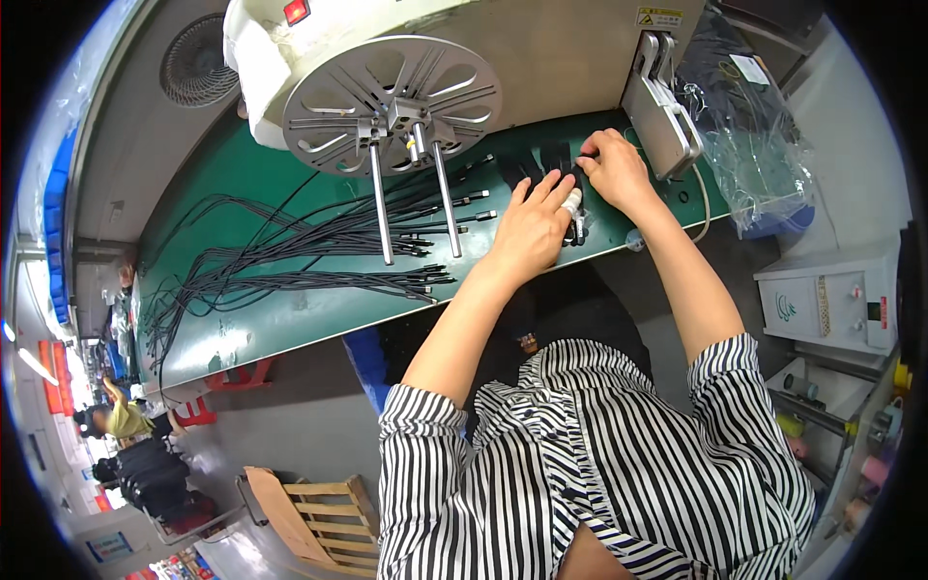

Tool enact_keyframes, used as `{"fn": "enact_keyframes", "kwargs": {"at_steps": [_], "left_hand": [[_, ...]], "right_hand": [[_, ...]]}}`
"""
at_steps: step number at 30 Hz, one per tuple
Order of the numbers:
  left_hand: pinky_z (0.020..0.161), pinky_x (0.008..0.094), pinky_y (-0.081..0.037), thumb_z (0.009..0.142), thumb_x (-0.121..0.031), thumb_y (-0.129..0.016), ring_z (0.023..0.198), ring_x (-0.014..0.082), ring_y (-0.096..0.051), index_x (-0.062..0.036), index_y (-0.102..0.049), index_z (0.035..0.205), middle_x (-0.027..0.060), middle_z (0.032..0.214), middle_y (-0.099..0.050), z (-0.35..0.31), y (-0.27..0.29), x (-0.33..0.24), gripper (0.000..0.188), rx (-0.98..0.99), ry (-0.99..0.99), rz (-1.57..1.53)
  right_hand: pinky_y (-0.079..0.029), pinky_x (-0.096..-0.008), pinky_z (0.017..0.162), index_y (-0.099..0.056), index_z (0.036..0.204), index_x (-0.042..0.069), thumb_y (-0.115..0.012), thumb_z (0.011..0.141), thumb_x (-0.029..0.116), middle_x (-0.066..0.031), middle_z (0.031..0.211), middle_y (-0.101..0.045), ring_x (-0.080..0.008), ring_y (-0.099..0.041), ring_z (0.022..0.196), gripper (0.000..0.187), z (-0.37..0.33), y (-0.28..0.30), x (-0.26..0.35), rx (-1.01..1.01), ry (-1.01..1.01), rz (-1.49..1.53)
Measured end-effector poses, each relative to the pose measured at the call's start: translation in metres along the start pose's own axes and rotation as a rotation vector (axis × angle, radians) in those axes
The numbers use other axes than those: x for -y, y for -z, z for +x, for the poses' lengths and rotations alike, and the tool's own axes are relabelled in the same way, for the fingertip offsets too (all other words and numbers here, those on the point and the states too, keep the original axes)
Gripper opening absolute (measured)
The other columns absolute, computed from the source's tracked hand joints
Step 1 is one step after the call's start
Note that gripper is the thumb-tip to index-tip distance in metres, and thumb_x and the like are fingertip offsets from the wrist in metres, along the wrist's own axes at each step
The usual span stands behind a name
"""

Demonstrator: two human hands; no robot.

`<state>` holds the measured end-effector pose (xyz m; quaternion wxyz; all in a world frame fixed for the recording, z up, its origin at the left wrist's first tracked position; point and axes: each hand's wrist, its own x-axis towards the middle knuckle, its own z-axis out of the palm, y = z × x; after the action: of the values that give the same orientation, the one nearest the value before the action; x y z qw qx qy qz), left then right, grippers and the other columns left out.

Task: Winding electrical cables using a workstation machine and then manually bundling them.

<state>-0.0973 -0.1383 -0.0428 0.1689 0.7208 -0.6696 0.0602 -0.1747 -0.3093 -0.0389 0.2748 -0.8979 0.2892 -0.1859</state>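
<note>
From my end, the black strips [554, 157] lie on the green tabletop [246, 319] just beyond the left hand [530, 227] and to the left of the right fingertips. Their long axes seem to run away from the wearer, roughly in line with the left fingers. Both hands are near; I judge the left nearer, since its fingertips reach the strips' near ends. Its grip is wide, the palm down and the fingers spread. The right hand [619, 174] has a narrow grip, thumb and fingertips drawn together at the strips' right edge; I can't tell whether anything is pinched there.

Beside the left fingers I see a small, smooth white piece [572, 200], rounded in outline. The strips look thin, flat and matt. Further left, thin, flexible black cables [338, 279] sprawl lengthwise across the glossy surface, their plug ends toward the hands. Above them hangs a silver metal wheel [406, 114], its disc cut with slots and rounded openings, with straight, polished rods [447, 203] sticking out.
</note>
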Motion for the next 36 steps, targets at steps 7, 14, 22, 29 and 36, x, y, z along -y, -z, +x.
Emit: {"fn": "enact_keyframes", "kwargs": {"at_steps": [7,14,22,29,36], "left_hand": [[0.106,0.0504,-0.030,0.071,0.001,-0.054,0.132,0.0287,-0.038,-0.0019,-0.057,0.119,0.0111,0.138,-0.046,-0.013,-0.008,0.002,0.049,0.002,0.056,-0.080],[0.106,0.0479,-0.031,0.068,0.007,-0.055,0.129,0.0302,-0.041,-0.0036,-0.051,0.126,0.0161,0.141,-0.041,-0.001,0.008,-0.009,0.059,-0.217,0.024,-0.286],[0.082,0.0418,-0.040,0.068,0.000,-0.062,0.101,0.0311,-0.053,-0.0051,-0.061,0.102,0.0097,0.104,-0.059,-0.079,0.038,0.025,0.034,-0.453,0.269,-0.042],[0.092,0.0467,-0.033,0.075,-0.010,-0.067,0.113,0.0289,-0.046,-0.0019,-0.059,0.093,0.0109,0.106,-0.054,-0.099,0.049,0.050,0.021,-0.224,0.427,0.043],[0.074,0.0367,-0.044,0.077,0.000,-0.064,0.085,0.0318,-0.056,-0.0025,-0.057,0.097,0.0122,0.086,-0.054,-0.109,0.062,0.034,0.022,-0.353,0.470,-0.195]], "right_hand": [[-0.048,-0.0258,0.066,-0.063,0.094,-0.002,-0.063,0.085,0.005,-0.0076,0.084,-0.064,-0.0141,-0.060,0.075,0.011,-0.057,0.055,0.056,-0.610,0.326,0.277],[-0.042,-0.0266,0.068,-0.053,0.114,-0.010,-0.054,0.092,0.006,-0.0147,0.086,-0.056,-0.0188,-0.049,0.074,0.028,-0.097,0.144,0.069,-0.725,0.750,0.687],[-0.039,-0.0215,0.069,-0.057,0.104,-0.007,-0.059,0.088,0.000,-0.0077,0.091,-0.056,-0.0110,-0.050,0.077,0.018,-0.099,0.100,0.064,-0.430,0.377,0.934],[-0.039,-0.0179,0.068,-0.059,0.098,-0.004,-0.063,0.085,-0.001,-0.0009,0.091,-0.054,-0.0057,-0.049,0.077,0.014,-0.099,0.071,0.084,-0.068,0.195,1.028],[-0.046,-0.0223,0.072,-0.062,0.096,-0.001,-0.068,0.083,0.006,-0.0025,0.087,-0.062,-0.0078,-0.057,0.079,0.016,-0.102,0.041,0.086,0.172,0.021,1.001]]}}
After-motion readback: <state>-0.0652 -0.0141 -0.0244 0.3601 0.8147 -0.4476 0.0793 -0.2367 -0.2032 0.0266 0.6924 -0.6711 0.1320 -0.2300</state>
